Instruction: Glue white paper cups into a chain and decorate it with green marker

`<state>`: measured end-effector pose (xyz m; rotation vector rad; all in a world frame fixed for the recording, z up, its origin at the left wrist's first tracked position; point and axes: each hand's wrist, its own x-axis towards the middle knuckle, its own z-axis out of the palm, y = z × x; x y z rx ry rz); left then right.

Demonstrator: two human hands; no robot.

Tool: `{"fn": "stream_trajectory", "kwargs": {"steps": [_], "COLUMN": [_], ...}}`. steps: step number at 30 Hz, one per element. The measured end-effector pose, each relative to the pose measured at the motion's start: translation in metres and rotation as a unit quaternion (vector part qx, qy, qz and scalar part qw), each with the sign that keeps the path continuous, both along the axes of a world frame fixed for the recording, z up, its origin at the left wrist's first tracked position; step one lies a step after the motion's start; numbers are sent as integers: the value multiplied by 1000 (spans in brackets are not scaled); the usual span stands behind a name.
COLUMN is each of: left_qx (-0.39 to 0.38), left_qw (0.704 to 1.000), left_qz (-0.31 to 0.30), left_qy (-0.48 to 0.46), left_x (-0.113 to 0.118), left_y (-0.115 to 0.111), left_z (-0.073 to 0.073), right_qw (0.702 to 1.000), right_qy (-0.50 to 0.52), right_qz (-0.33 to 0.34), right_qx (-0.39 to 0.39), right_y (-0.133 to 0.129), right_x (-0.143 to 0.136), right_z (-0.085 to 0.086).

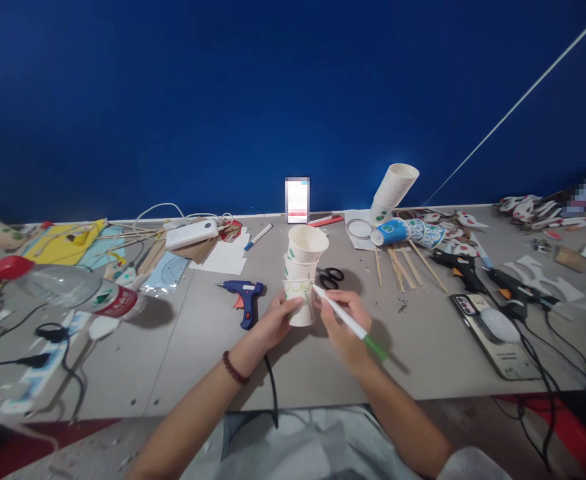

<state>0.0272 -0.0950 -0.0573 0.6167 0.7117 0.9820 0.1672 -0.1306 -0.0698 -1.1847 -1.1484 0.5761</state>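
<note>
Above the table, my left hand (pixel 279 320) is closed around the lower part of a small stack of white paper cups (pixel 305 257) with green leaf prints. A scalloped line runs round the lowest cup. My right hand (pixel 347 323) grips a white marker (pixel 347 319) with a green end, its tip close to that cup; whether it touches, I cannot tell. Just left of my hands lies a blue glue gun (pixel 244 297) with an orange trigger. Black-handled scissors (pixel 331 277) rest behind the cups, partly hidden by them.
A tall stack of cups (pixel 394 190) leans at the back right, near blue patterned cups (pixel 403 231) and wooden sticks (pixel 403 269). Phone (pixel 495 340) and black glue guns (pixel 510 287) lie right. A plastic bottle (pixel 77 287) and power strip (pixel 55 363) occupy the left.
</note>
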Motion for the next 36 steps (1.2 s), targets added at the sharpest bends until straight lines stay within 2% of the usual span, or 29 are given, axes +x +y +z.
{"fn": "stream_trajectory", "kwargs": {"steps": [3, 9, 20, 27, 36], "left_qx": [-4, -2, -2, 4, 6], "left_qw": [1000, 1000, 1000, 1000, 1000], "left_qz": [-1, 5, 6, 5, 0], "left_qy": [-6, -4, 2, -11, -3], "left_x": [0, -1, 0, 1, 0], "left_y": [0, 0, 0, 0, 0], "left_z": [0, -2, 0, 3, -1], "right_qw": [1000, 1000, 1000, 999, 1000], "right_qy": [17, -18, -3, 11, 2], "right_qz": [17, 13, 11, 27, 28], "right_qx": [-2, -1, 4, 22, 13], "right_y": [-1, 0, 0, 0, -1], "right_x": [-1, -3, -1, -3, -3], "right_z": [4, 11, 5, 10, 11]}}
